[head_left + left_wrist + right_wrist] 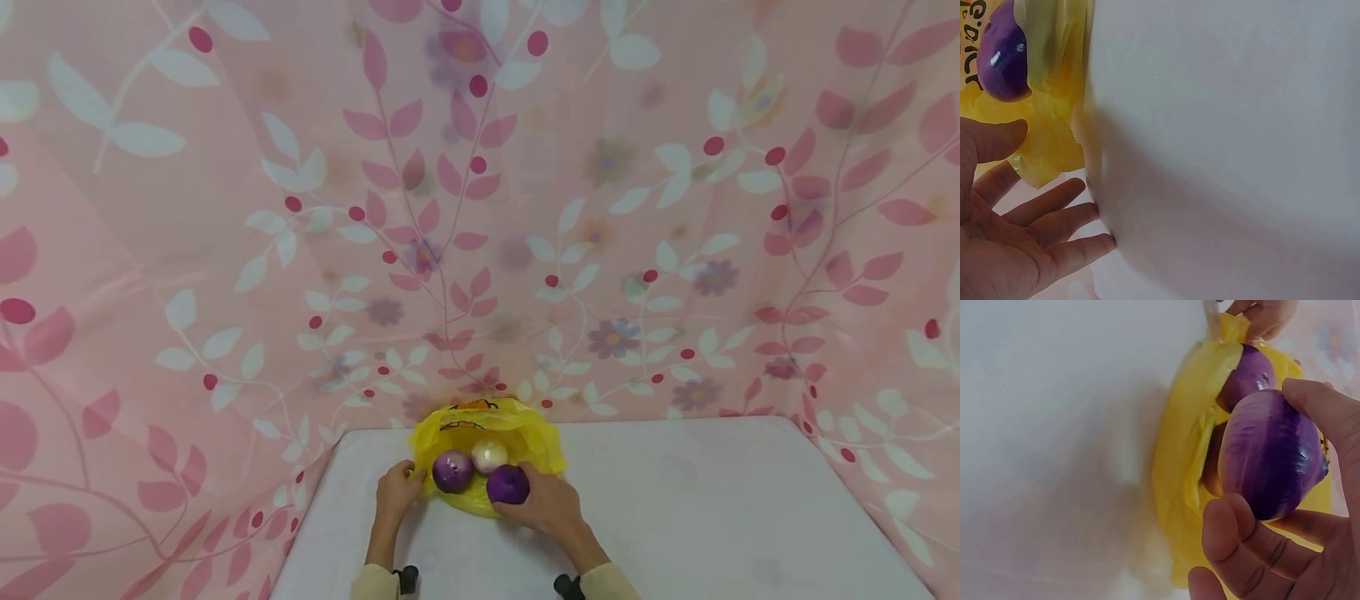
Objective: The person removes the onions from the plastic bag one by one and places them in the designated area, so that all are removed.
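Observation:
A yellow plastic bag (536, 433) with dark printing lies on the table, its mouth facing me. My right hand (551, 502) grips a glossy purple onion (1269, 456), thumb on one side and fingertips on the other, at the right of the bag's mouth. My left hand (397, 492) pinches the bag's left edge between thumb and index finger; its other fingers are spread, as the left wrist view shows. Inside the bag rest another purple onion (452, 472) and a whitish round one (490, 457), side by side. Part of the bag's inside is hidden.
The bag stands near the far edge of a white-covered table (712, 500). Behind and beside the table hangs a pink curtain (480, 250) with leaves and flowers. A dark wrist strap (407, 579) shows on the left arm, and another (568, 587) on the right.

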Tool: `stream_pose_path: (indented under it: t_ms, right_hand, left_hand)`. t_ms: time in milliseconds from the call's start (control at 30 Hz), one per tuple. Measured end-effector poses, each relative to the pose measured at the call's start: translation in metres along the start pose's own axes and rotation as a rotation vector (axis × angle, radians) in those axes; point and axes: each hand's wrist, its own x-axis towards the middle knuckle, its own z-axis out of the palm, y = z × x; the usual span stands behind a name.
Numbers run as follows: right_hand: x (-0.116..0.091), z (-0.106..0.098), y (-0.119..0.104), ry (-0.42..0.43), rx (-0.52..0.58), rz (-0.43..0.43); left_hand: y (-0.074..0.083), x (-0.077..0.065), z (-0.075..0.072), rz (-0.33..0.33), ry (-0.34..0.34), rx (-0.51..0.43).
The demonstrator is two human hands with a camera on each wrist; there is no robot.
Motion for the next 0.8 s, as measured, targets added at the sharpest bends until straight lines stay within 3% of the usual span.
stream_pose_path:
  t_ms: [333,800]
  right_hand:
    - [-0.013,-0.016,-0.003,0.031,-0.013,-0.042]
    - [-0.030,-0.034,0.003,0.054,-0.053,-0.018]
  left_hand:
    - [-0.002,0.001,-0.002,0.005,-0.006,-0.006]
    - [0.000,-0.002,-0.001,0.007,-0.005,-0.009]
